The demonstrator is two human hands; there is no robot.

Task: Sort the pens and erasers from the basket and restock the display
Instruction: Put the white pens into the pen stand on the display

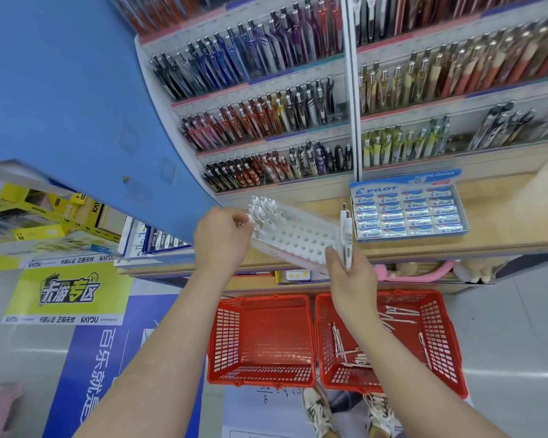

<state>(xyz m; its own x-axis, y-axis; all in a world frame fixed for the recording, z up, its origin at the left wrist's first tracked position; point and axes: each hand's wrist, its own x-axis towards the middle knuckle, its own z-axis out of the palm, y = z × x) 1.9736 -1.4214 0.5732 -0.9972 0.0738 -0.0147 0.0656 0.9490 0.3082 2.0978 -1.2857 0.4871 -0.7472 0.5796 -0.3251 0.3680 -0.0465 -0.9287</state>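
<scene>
A white pen rack (293, 237) full of round holes lies tilted on the wooden counter, with several white pens (261, 208) standing at its far left end. My left hand (222, 237) pinches one of those pens at the rack's left end. My right hand (350, 270) grips a white pen (346, 235) upright at the rack's near right corner. On the floor, the right red basket (437, 339) holds several loose white pens (350, 350). The left red basket (261, 338) looks bare inside. A Pilot eraser box (408, 210) sits on the counter to the right.
Tiered shelves of coloured pens (266, 121) rise behind the counter. A blue panel (76, 105) blocks the left side. Yellow card boxes (41, 210) stand at far left. The counter's front edge (456, 251) runs above both baskets. My shoes (320, 412) are just behind the baskets.
</scene>
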